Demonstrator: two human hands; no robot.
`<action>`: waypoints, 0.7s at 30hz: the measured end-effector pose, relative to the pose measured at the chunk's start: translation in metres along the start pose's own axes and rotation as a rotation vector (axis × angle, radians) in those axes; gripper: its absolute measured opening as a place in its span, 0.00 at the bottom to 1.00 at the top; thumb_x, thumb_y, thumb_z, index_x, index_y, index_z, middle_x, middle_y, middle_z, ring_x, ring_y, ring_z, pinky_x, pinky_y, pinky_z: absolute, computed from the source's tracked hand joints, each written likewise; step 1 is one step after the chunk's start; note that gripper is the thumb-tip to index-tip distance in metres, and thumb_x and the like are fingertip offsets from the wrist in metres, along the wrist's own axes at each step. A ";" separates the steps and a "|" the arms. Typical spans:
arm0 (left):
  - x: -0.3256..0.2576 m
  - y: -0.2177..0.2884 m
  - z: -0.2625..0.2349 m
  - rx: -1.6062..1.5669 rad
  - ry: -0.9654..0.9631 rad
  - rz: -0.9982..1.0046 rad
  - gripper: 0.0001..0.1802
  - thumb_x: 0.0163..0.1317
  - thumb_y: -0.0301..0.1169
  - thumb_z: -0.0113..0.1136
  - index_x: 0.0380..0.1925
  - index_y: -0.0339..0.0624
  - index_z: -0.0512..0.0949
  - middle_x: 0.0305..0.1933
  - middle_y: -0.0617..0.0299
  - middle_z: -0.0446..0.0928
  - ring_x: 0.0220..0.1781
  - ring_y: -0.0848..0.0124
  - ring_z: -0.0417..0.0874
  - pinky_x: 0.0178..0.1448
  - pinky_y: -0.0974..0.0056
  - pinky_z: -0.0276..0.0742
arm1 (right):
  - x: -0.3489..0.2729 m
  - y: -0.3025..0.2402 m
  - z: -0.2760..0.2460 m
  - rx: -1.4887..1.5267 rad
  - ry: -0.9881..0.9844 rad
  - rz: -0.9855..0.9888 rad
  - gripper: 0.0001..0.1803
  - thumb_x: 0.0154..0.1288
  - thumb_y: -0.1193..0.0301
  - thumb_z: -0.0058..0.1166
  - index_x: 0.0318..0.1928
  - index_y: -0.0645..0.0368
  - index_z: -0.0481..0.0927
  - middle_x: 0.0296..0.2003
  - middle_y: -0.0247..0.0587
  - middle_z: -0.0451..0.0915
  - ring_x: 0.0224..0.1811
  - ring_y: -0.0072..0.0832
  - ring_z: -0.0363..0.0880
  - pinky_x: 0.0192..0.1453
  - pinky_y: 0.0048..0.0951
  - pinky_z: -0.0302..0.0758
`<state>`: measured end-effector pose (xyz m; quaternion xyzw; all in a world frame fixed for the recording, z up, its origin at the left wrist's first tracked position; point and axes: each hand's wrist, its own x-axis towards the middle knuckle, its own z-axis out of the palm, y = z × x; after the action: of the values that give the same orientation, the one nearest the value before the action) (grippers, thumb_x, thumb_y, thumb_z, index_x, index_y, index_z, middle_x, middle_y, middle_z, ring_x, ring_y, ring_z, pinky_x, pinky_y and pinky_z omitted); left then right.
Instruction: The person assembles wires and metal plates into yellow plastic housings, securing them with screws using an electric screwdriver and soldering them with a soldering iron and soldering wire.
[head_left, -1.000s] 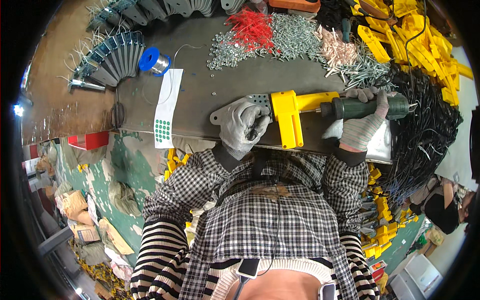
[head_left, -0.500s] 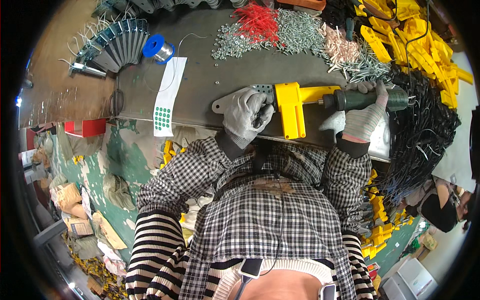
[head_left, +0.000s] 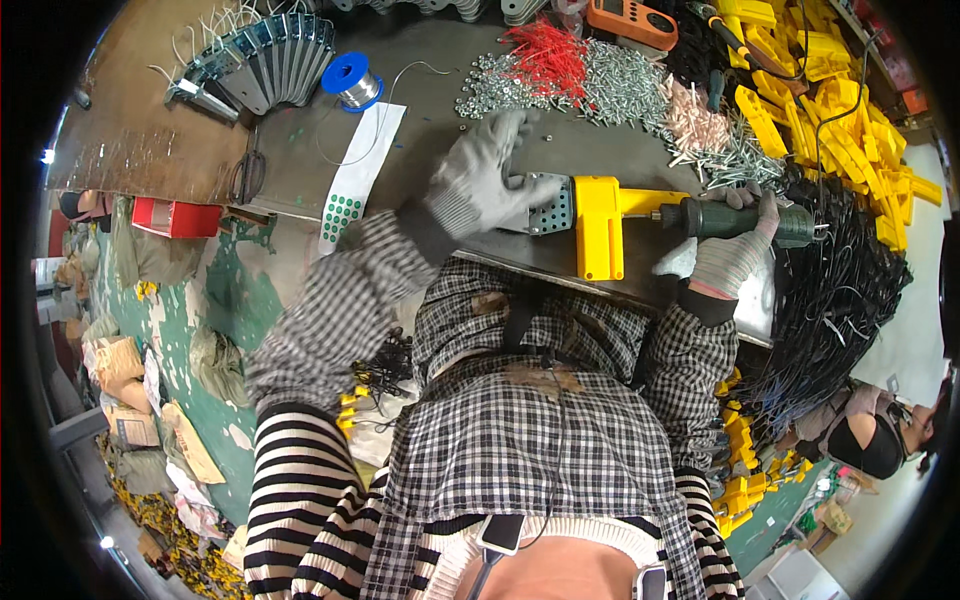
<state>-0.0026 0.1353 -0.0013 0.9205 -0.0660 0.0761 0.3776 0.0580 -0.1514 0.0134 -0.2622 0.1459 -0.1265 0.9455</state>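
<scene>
Far left on worktop (head_left: pixel 300 170): fanned stack of grey metal plates (head_left: pixel 265 65), blue wire spool (head_left: pixel 350 80), white strip with green dots (head_left: pixel 355 185). Left hand (head_left: pixel 480 185), grey glove, fingers spread wide, resting over perforated metal end of yellow tool (head_left: pixel 600 225) near worktop front edge. Behind: red wire ties (head_left: pixel 545 55), pile of screws (head_left: pixel 620 80). Right hand (head_left: pixel 735 250) wrapped around tool's dark green handle (head_left: pixel 745 220). Far right: yellow plastic parts (head_left: pixel 830 100), black cables (head_left: pixel 840 300).
</scene>
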 end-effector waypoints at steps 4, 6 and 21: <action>-0.044 0.015 -0.016 0.728 -0.362 0.108 0.50 0.50 0.39 0.67 0.69 0.32 0.53 0.63 0.47 0.66 0.61 0.52 0.72 0.62 0.53 0.71 | 0.008 -0.002 -0.010 -0.008 -0.027 0.027 0.11 0.61 0.67 0.61 0.38 0.56 0.72 0.28 0.28 0.68 0.29 0.20 0.67 0.39 0.23 0.71; -0.039 0.022 -0.012 0.858 -0.388 0.105 0.49 0.51 0.36 0.63 0.71 0.32 0.51 0.61 0.49 0.66 0.58 0.54 0.73 0.57 0.56 0.74 | 0.017 -0.003 -0.017 -0.059 -0.035 0.012 0.11 0.63 0.65 0.60 0.37 0.55 0.72 0.27 0.28 0.68 0.29 0.20 0.68 0.40 0.27 0.71; -0.022 0.011 0.028 1.129 -0.363 0.037 0.37 0.62 0.38 0.54 0.67 0.27 0.58 0.40 0.53 0.75 0.40 0.63 0.81 0.39 0.57 0.79 | 0.010 0.007 -0.011 -0.159 0.008 0.005 0.12 0.63 0.67 0.57 0.39 0.54 0.68 0.27 0.32 0.69 0.28 0.25 0.69 0.41 0.37 0.74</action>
<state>-0.0233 0.1090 -0.0179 0.9760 -0.0948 -0.0525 -0.1890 0.0644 -0.1542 -0.0016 -0.3354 0.1598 -0.1133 0.9215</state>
